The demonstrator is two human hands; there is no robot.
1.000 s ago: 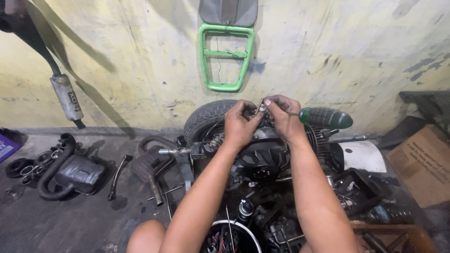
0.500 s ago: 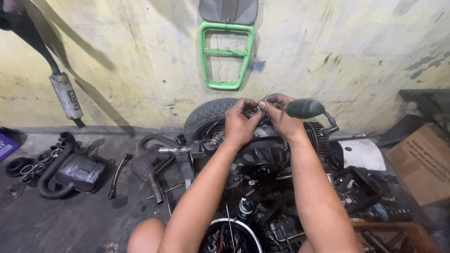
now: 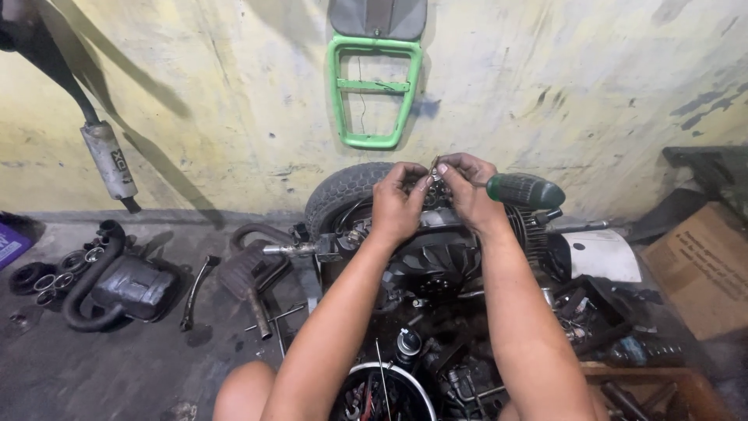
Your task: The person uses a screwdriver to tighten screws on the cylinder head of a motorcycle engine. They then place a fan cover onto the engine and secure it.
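Brown cardboard box [image 3: 705, 269] at three o'clock. Left hand [image 3: 399, 204] and right hand [image 3: 467, 191], gripping a green-handled screwdriver [image 3: 523, 189], pinch a small part [image 3: 433, 173] above the engine [image 3: 436, 257].

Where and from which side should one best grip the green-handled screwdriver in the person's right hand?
Probably the thick green handle, from its free right end: it juts level out of the right hand, ribbed and unobstructed, while the shaft end is hidden between the fingers.

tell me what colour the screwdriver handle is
Dark green, with a ribbed grip. The screwdriver handle sticks out from the right hand, clearest in the head view.
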